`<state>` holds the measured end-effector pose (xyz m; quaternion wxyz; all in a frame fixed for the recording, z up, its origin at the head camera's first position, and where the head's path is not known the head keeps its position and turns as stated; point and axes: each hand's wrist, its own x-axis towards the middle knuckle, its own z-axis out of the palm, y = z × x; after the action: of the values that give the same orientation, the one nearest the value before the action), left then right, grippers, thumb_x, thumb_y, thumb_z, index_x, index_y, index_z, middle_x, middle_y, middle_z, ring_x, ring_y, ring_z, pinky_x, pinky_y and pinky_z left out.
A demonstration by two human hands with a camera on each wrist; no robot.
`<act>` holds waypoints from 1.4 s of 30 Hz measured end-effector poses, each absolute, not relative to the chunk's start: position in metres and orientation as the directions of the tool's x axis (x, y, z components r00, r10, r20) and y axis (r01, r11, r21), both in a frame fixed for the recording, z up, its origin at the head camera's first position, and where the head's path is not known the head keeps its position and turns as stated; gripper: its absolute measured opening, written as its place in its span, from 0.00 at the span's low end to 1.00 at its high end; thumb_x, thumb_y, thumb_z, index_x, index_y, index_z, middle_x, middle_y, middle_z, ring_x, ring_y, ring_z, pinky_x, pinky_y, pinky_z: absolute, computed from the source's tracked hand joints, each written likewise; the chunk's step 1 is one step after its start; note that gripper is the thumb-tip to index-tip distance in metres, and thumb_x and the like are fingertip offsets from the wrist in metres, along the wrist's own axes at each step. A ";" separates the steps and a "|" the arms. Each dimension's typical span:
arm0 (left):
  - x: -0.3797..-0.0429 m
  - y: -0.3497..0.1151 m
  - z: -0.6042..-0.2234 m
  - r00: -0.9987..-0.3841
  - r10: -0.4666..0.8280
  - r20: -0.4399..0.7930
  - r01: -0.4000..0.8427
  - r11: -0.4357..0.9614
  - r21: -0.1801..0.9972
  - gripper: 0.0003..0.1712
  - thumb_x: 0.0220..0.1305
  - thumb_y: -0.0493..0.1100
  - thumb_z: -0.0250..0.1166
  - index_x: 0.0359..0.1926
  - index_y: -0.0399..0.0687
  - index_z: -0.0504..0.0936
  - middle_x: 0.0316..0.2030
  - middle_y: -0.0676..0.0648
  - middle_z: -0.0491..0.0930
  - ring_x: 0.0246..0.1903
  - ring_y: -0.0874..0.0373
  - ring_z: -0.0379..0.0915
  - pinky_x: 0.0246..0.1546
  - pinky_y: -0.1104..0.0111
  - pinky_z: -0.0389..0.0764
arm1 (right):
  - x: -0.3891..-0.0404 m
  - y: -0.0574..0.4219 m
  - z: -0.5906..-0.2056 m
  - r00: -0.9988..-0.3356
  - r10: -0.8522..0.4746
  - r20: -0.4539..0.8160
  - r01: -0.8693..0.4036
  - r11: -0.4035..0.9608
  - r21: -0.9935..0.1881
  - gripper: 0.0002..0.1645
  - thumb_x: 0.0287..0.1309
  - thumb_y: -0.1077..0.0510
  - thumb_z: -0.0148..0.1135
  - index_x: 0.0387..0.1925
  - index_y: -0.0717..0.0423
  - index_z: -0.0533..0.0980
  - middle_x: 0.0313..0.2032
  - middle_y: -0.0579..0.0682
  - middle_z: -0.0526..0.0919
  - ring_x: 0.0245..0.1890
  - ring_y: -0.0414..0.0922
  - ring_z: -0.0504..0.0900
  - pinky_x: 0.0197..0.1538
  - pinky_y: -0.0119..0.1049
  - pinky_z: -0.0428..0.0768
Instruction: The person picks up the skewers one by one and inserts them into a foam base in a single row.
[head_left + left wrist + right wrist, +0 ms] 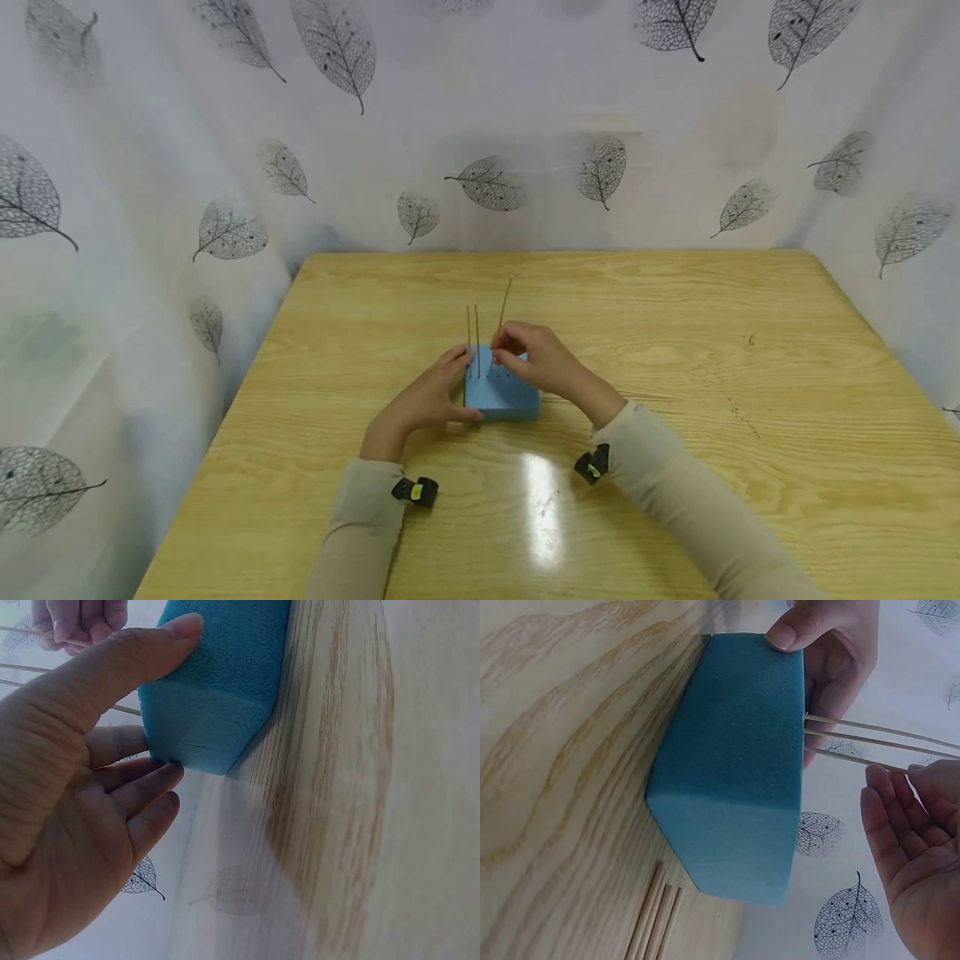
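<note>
A: Nearest first, what lies at the bottom of the frame?

B: The wood-grain table (240, 517), with 2 beige sleeves (363, 517) coming in from the lower edge and a black wrist camera (426, 492) at each cuff

A: And the block?

B: The light-blue foam block (504, 398) sits on the table, a little below the middle of the head view; the left hand (429, 396) is clamped on its left end, thumb at the near side

A: Any spares?

B: At least 3 lying sticks (657, 922) show at the lower left of the right wrist view, beside the block; I'd count them as left to place

A: The right hand?

B: At the centre of the head view, the right hand (542, 360) has thumb and fingertips together on a tilted stick (506, 300); its lower end meets the block, but I can't tell how deep

A: So how far along?

B: 2 upright sticks (477, 333) stand at the block's left, so I'd say 2 done and a 3rd under way; at least 2 small holes (498, 376) to the right look unfilled

A: Farthest off?

B: A leaf-print curtain (525, 100) across the top
</note>
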<state>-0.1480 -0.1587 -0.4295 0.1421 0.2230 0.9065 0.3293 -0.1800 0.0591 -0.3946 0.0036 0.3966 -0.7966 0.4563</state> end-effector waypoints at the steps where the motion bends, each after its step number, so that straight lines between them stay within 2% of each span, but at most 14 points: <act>1: -0.148 -0.159 -0.429 -0.860 0.498 -0.111 0.310 0.682 0.662 0.57 0.50 0.52 0.74 0.73 0.39 0.51 0.73 0.42 0.45 0.71 0.47 0.43 0.67 0.53 0.56 | -0.180 0.059 -0.395 -0.683 -0.630 0.369 -0.638 0.269 -0.721 0.03 0.60 0.68 0.57 0.34 0.68 0.75 0.31 0.54 0.82 0.32 0.45 0.82 0.37 0.32 0.81; 8: -0.148 -0.159 -0.428 -0.857 0.504 -0.112 0.315 0.682 0.660 0.57 0.51 0.51 0.74 0.73 0.39 0.50 0.73 0.42 0.45 0.71 0.47 0.43 0.67 0.53 0.56 | -0.181 0.057 -0.399 -0.677 -0.646 0.353 -0.648 0.296 -0.702 0.03 0.59 0.67 0.59 0.33 0.66 0.76 0.31 0.52 0.81 0.32 0.44 0.81 0.37 0.33 0.81; 12: -0.148 -0.159 -0.429 -0.855 0.507 -0.114 0.315 0.680 0.662 0.57 0.51 0.52 0.73 0.73 0.39 0.50 0.73 0.42 0.45 0.71 0.48 0.43 0.67 0.54 0.56 | -0.181 0.054 -0.402 -0.679 -0.650 0.342 -0.658 0.332 -0.676 0.00 0.58 0.67 0.60 0.32 0.62 0.76 0.29 0.50 0.80 0.29 0.41 0.79 0.33 0.32 0.79; 16: -0.149 -0.160 -0.430 -0.854 0.507 -0.113 0.317 0.681 0.661 0.57 0.51 0.52 0.73 0.73 0.39 0.49 0.73 0.42 0.44 0.71 0.48 0.43 0.67 0.54 0.57 | -0.182 0.051 -0.404 -0.685 -0.646 0.339 -0.663 0.359 -0.657 0.03 0.57 0.68 0.61 0.30 0.59 0.76 0.26 0.48 0.79 0.25 0.39 0.75 0.29 0.31 0.76; 31: -0.147 -0.158 -0.431 -0.859 0.500 -0.110 0.313 0.683 0.660 0.57 0.51 0.51 0.74 0.72 0.37 0.51 0.73 0.42 0.45 0.71 0.49 0.43 0.67 0.55 0.56 | -0.183 0.046 -0.414 -0.666 -0.670 0.328 -0.699 0.406 -0.589 0.05 0.53 0.67 0.63 0.25 0.57 0.77 0.22 0.46 0.75 0.23 0.37 0.69 0.26 0.29 0.70; 42: -0.146 -0.158 -0.431 -0.860 0.501 -0.099 0.316 0.674 0.667 0.56 0.51 0.51 0.74 0.72 0.37 0.51 0.73 0.42 0.46 0.71 0.48 0.43 0.67 0.55 0.56 | -0.181 0.044 -0.409 -0.680 -0.674 0.290 -0.694 0.463 -0.552 0.03 0.52 0.67 0.64 0.25 0.58 0.78 0.24 0.47 0.78 0.24 0.38 0.72 0.29 0.28 0.72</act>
<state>-0.1461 -0.1584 -0.4306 0.1381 0.2260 0.9045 0.3342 -0.1810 0.0444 -0.4093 0.0152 0.4000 -0.8551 0.3296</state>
